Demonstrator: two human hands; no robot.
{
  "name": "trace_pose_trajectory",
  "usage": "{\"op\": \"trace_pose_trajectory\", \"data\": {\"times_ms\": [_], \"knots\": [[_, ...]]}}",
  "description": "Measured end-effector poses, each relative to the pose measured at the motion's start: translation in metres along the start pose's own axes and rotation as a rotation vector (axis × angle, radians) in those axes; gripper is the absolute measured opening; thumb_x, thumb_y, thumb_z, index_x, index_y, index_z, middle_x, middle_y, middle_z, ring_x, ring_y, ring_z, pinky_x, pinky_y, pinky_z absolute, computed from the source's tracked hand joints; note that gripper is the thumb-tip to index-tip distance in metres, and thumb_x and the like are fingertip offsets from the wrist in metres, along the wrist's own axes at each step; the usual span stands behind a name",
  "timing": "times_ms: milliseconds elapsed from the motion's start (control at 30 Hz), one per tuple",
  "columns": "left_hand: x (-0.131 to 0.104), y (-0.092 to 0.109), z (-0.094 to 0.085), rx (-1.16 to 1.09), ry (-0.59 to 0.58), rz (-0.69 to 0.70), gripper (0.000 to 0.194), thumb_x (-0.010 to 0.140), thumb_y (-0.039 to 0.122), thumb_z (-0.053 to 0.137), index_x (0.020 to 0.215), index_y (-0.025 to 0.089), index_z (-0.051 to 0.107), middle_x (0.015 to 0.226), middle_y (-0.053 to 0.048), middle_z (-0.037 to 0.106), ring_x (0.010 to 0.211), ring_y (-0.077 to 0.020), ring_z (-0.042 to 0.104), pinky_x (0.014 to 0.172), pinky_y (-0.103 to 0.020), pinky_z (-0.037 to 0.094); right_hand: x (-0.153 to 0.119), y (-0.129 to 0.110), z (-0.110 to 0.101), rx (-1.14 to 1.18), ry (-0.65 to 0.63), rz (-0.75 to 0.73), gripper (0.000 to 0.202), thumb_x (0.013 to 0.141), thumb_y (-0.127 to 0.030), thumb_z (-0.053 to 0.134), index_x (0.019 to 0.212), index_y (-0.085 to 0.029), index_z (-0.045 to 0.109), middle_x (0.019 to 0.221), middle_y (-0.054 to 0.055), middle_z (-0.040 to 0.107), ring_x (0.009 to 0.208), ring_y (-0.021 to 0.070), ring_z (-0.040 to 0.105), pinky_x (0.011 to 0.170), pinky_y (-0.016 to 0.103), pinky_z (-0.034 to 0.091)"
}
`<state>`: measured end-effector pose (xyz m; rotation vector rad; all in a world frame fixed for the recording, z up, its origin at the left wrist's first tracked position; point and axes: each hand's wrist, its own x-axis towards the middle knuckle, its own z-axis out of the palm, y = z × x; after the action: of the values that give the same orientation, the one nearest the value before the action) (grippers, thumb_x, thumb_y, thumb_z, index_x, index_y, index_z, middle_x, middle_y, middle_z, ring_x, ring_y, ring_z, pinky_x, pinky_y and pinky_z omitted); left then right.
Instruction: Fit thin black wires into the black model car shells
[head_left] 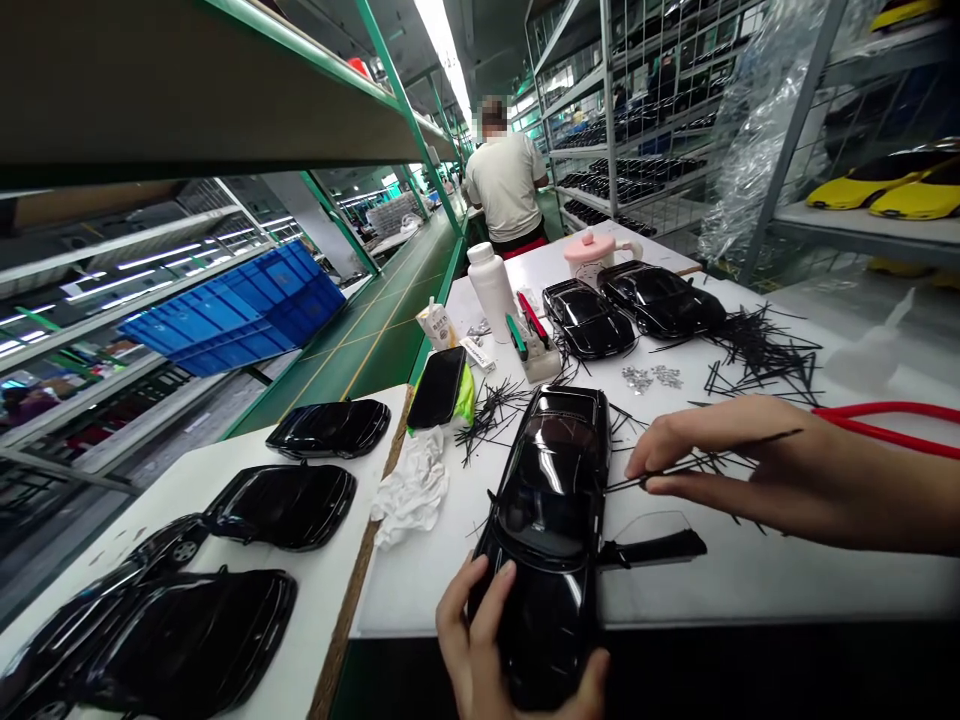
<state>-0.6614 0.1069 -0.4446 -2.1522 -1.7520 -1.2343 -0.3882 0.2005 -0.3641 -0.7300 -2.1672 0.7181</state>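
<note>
- The black model car is in front of the person, at the near side of the white table, with its bonnet towards the person and partly beyond the table edge in this view.
- The left hand grips the car at the bonnet: two visible fingers lie slightly spread on one side, and the thumb is on the opposite side.
- The right hand pinches a thin black strip between thumb and forefinger, close beside the car. A thin dark line also crosses this hand; I cannot tell if it is the same strip. The state of its other fingers I cannot tell.
- Below this hand, the car's door stands open, with a clear window.
- Near the right hand are a pile of loose black strips, small silver pieces and a red-handled tool.
- Farther back stand two more black cars, a white bottle and a pink-lidded cup.
- To the left lie a phone and crumpled tissue.
</note>
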Motion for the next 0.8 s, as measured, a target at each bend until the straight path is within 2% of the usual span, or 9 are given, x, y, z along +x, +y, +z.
{"op": "trace_pose_trajectory", "data": {"times_ms": [133,233,300,367,433,500,600,667,800], "knots": [[0.003,0.0,0.006,-0.06,-0.059,-0.043,0.059,0.079,0.029,0.07,0.134,0.023,0.049,0.137,-0.014,0.045,0.126,-0.0335,0.052,0.101,-0.05,0.051,-0.003,-0.005,-0.003,0.091,-0.001,0.085,0.008,0.095,-0.03,0.063,0.092,-0.023,0.067,0.089,-0.001,0.074,0.079,0.0126,0.069,0.07,0.018,0.052],[0.008,-0.003,0.005,-0.082,-0.144,-0.067,0.063,0.083,0.035,0.069,0.14,0.025,0.044,0.144,-0.014,0.041,0.132,-0.0357,0.048,0.104,-0.054,0.048,-0.007,-0.006,-0.004,0.141,0.032,0.128,0.008,0.094,-0.031,0.064,0.091,-0.024,0.068,0.09,-0.001,0.074,0.081,0.0131,0.07,0.072,0.018,0.052],[0.018,-0.004,0.0,-0.079,-0.187,-0.021,0.062,0.088,0.041,0.066,0.143,0.026,0.042,0.147,-0.015,0.04,0.139,-0.0368,0.039,0.107,-0.056,0.043,-0.008,-0.005,-0.004,0.163,0.045,0.137,0.007,0.094,-0.031,0.065,0.091,-0.025,0.069,0.091,-0.001,0.075,0.082,0.0132,0.07,0.074,0.019,0.052],[0.038,0.0,-0.008,-0.075,-0.207,0.096,0.052,0.093,0.034,0.059,0.142,0.026,0.043,0.144,-0.012,0.046,0.144,-0.0338,0.031,0.113,-0.055,0.036,-0.008,-0.003,-0.005,0.18,0.033,0.139,0.006,0.093,-0.03,0.066,0.093,-0.026,0.07,0.093,-0.001,0.075,0.084,0.0134,0.07,0.076,0.019,0.052],[0.069,0.008,-0.013,-0.11,-0.264,0.262,0.043,0.095,0.015,0.052,0.136,0.028,0.048,0.134,-0.007,0.057,0.142,-0.0256,0.035,0.118,-0.048,0.03,-0.006,-0.002,-0.007,0.19,0.015,0.13,0.005,0.092,-0.028,0.067,0.094,-0.026,0.07,0.093,-0.002,0.075,0.085,0.0137,0.07,0.077,0.019,0.052],[0.105,0.019,-0.012,-0.254,-0.458,0.423,0.041,0.095,0.008,0.049,0.131,0.028,0.051,0.126,-0.002,0.064,0.132,-0.0185,0.046,0.117,-0.039,0.032,-0.004,-0.002,-0.009,0.186,0.004,0.121,0.006,0.092,-0.028,0.067,0.095,-0.025,0.071,0.093,-0.001,0.075,0.086,0.0143,0.07,0.078,0.02,0.052],[0.152,0.034,0.001,-0.288,-0.782,0.45,0.04,0.09,0.002,0.047,0.123,0.021,0.057,0.126,-0.004,0.065,0.126,-0.0178,0.052,0.108,-0.031,0.042,-0.001,-0.001,-0.01,0.169,0.024,0.124,0.009,0.092,-0.031,0.067,0.095,-0.025,0.072,0.093,0.0,0.075,0.087,0.0157,0.07,0.078,0.022,0.053],[0.171,0.04,0.011,-0.255,-0.932,0.464,0.037,0.085,0.001,0.05,0.114,0.019,0.062,0.117,-0.004,0.067,0.117,-0.0192,0.058,0.101,-0.03,0.046,-0.001,0.0,-0.01,0.164,0.042,0.133,0.009,0.092,-0.031,0.067,0.095,-0.025,0.072,0.091,0.0,0.075,0.086,0.0159,0.07,0.078,0.023,0.053],[0.182,0.042,0.025,-0.26,-0.953,0.439,0.022,0.086,0.007,0.055,0.1,0.019,0.065,0.098,-0.002,0.07,0.1,-0.0189,0.062,0.094,-0.031,0.046,-0.003,0.0,-0.014,0.177,0.048,0.16,0.008,0.092,-0.03,0.067,0.094,-0.025,0.072,0.09,0.0,0.074,0.087,0.0161,0.069,0.079,0.024,0.053]]}}
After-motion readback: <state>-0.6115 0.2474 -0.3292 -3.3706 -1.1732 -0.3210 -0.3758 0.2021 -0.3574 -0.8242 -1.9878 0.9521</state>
